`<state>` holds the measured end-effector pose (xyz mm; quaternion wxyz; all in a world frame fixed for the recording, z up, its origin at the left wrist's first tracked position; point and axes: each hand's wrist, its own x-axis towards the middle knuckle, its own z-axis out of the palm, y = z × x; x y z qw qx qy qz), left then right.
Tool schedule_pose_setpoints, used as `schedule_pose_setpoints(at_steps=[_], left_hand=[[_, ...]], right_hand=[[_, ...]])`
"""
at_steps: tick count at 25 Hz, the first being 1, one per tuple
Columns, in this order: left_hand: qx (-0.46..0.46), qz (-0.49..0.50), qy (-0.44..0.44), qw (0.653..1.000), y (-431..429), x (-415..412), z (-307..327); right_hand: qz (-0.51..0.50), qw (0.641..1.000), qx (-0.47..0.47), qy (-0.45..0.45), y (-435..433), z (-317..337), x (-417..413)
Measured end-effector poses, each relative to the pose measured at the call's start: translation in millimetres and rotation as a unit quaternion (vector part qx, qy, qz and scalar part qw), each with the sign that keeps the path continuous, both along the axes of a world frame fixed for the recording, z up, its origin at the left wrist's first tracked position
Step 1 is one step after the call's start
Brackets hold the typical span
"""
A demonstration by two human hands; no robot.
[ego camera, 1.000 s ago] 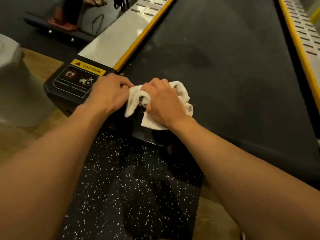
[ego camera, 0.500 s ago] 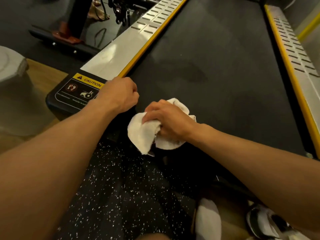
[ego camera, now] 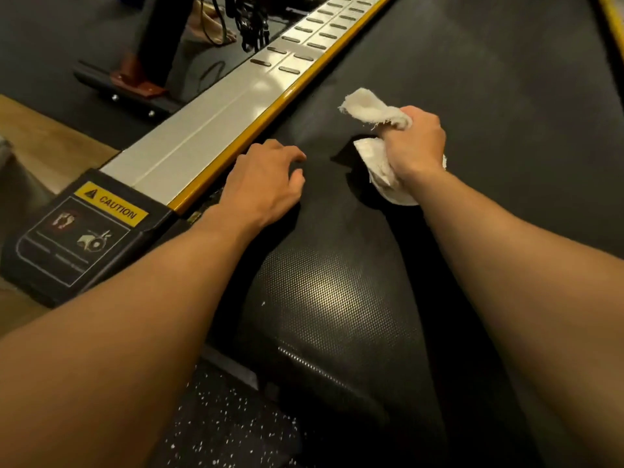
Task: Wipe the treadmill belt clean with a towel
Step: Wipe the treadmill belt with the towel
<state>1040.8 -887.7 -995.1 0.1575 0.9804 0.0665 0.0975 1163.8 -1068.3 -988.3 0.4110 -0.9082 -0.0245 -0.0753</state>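
While the right hand (ego camera: 417, 143) is closed in a fist around a bunched white towel (ego camera: 371, 111), one frayed end of the cloth sticks up and to the left out of the top of the fist, and the other end hangs below it, toward the near side. That lower end is down at the dark belt (ego camera: 472, 79), left of the belt's middle, but whether it actually presses on the belt cannot be told; a shadow lies just left of it. The left hand (ego camera: 266, 184) holds nothing. It is palm down on the belt's left edge, fingers loosely curled, near the towel but apart from it. Just left of this hand runs a yellow strip (ego camera: 287, 99), and beyond that a silver rail (ego camera: 209, 130) with dark slots at its far end. At the rail's near end sits a black cap (ego camera: 84, 258) bearing a yellow CAUTION label (ego camera: 111, 204). Nearest the camera the belt curves down, its texture catching light, above a speckled black mat (ego camera: 219, 417). Wood floor (ego camera: 44, 143) shows at far left.
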Motion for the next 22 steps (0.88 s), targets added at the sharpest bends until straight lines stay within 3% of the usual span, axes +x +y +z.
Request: schedule_pose_setpoints(at_steps=[5, 8, 9, 11, 13, 14, 17, 22], left_hand=[[0.048, 0.005, 0.008, 0.999, -8.2, 30.0, -14.3], [0.070, 0.026, 0.000, 0.997, -11.2, 33.4, -18.6], [0.052, 0.027, -0.003, 0.998, -11.0, 34.5, -18.4], [-0.071, 0.068, -0.013, 0.995, -5.5, 38.8, -11.0], [-0.196, 0.129, -0.050, 0.971, 0.2, 39.5, 1.0], [-0.208, 0.149, -0.068, 0.964, 1.2, 36.6, 6.2], [-0.184, 0.159, -0.067, 0.968, -1.3, 16.8, 14.7], [-0.184, 0.180, 0.073, 0.964, 5.1, -66.4, 20.2]], right_hand=[[-0.056, 0.997, -0.004, -0.058, 1.0, -6.6, 68.4], [-0.030, 0.991, -0.132, -0.023, 20.0, -15.9, 96.4], [-0.011, 0.984, -0.178, -0.013, 27.4, -18.9, 96.5], [0.054, 0.973, -0.223, -0.025, 40.8, -25.2, 85.4], [0.139, 0.961, -0.232, -0.066, 53.5, -30.1, 58.6], [0.177, 0.953, -0.232, -0.077, 59.8, -29.9, 41.4], [0.262, 0.940, -0.203, -0.081, 78.6, -24.7, -26.7], [0.378, 0.914, -0.147, -0.009, 84.8, -7.0, -195.3]])
